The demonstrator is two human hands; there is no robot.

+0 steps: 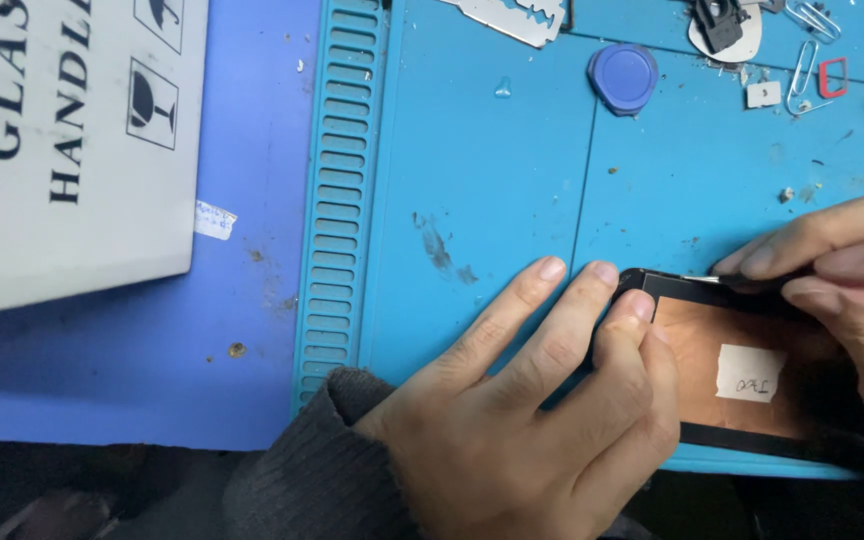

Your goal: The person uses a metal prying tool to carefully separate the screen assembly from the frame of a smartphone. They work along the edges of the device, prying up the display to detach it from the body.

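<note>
A flat black-framed phone screen panel point(742, 360) lies copper-coloured back up on the blue work mat point(482, 170), with a small white sticker point(750, 373) on it. My left hand point(542, 400) presses down on the panel's left end, fingers spread, fingertips at its corner. My right hand point(842, 270) pinches a thin metal blade tool point(717, 279) whose tip sits at the panel's top edge. The panel's right part is hidden under my right hand.
A white cardboard box point(62, 140) with fragile symbols lies at the left. At the top of the mat sit a blue round pick point(623, 77), a metal plate point(512, 15), paper clips point(804, 60) and small parts. The mat's ribbed slot strip point(340, 190) runs down its left side.
</note>
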